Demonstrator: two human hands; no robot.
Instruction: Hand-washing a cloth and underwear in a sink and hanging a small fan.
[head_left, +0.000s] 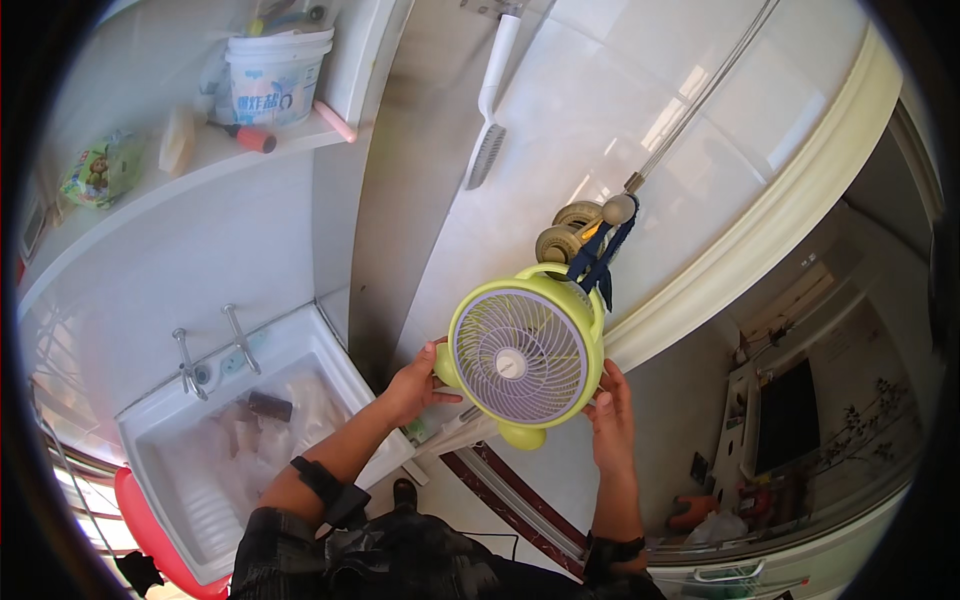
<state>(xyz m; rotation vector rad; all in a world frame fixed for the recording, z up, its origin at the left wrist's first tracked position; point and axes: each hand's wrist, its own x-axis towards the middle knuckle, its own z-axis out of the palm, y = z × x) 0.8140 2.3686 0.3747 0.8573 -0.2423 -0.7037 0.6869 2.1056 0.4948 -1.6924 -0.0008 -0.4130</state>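
A round green electric fan with a pale purple grille is held between both hands in front of me. My left hand grips its left edge by a rounded green foot, some fingers extended beneath. My right hand holds the lower right rim with its fingertips. Above the fan, dark blue straps hang from a hand-crank fixture on the tiled wall, partly over the fan's green handle. Whether the straps are tied to the handle cannot be told.
At left is a white laundry sink with metal taps and wet contents. A shelf above bears a white bucket. A white brush hangs on the wall. A cream door frame curves along the right; a red basin stands lower left.
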